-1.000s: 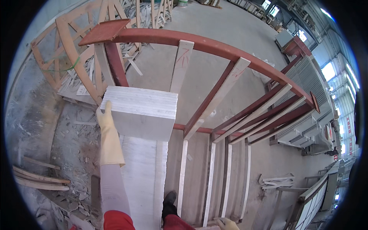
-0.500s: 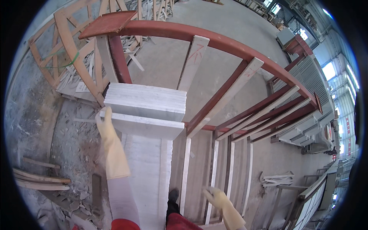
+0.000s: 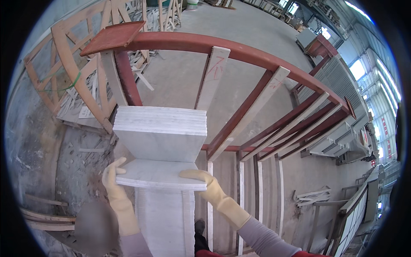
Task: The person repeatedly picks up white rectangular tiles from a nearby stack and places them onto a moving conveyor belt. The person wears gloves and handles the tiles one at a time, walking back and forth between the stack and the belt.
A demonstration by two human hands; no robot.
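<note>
A pale grey-white stone slab [image 3: 158, 172] tilts toward me, its lower part hidden. My left hand [image 3: 113, 172], in a cream rubber glove, is closed round its left edge. On the right edge my gloved right hand [image 3: 202, 180] has its fingers laid over the top face and grips the corner. Behind the slab, more slabs [image 3: 160, 122] lean upright in a tight row against the rack. Under and in front of the tilted one runs a long pale block or row of slabs [image 3: 165, 222], reaching toward my body.
A red steel rack [image 3: 205, 40] with wood-faced bars [image 3: 214, 77] spans the far side and right. Wooden frames [image 3: 64, 64] and offcuts stand at the far left. Broken stone and planks [image 3: 49, 214] litter the left floor. A blurred patch [image 3: 96, 227] hides part of it.
The front slab has tipped away from the leaning row toward me. My left hand has come nearer with its edge. My right hand has moved up from the lower right and taken hold.
</note>
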